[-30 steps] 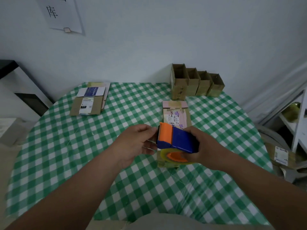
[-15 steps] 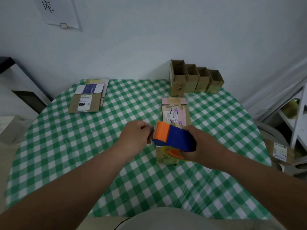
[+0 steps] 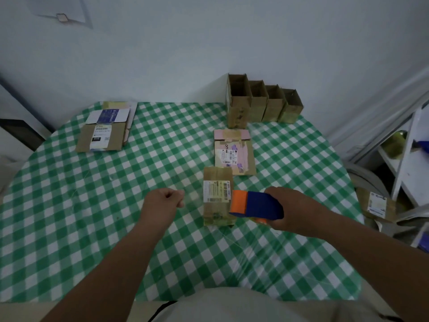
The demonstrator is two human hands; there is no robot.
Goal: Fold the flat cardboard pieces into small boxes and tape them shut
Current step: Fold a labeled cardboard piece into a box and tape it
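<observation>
While gripping 1 tape dispenser (image 3: 256,205) right-handed (image 3: 293,209), left hand (image 3: 163,201) fisting emptily, facing 4 open boxes (image 3: 263,102), 3 flat cardboard pieces (image 3: 218,196), tape roll mostly hidden.

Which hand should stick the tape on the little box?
Probably the right hand: it already grips the tape dispenser beside the small box. The left hand is fisted farther left, apart from both.

Tape roll under the dispenser (image 3: 256,206) mostly hidden; box labels (image 3: 217,191) unreadable; wall paper (image 3: 60,10) cropped
</observation>
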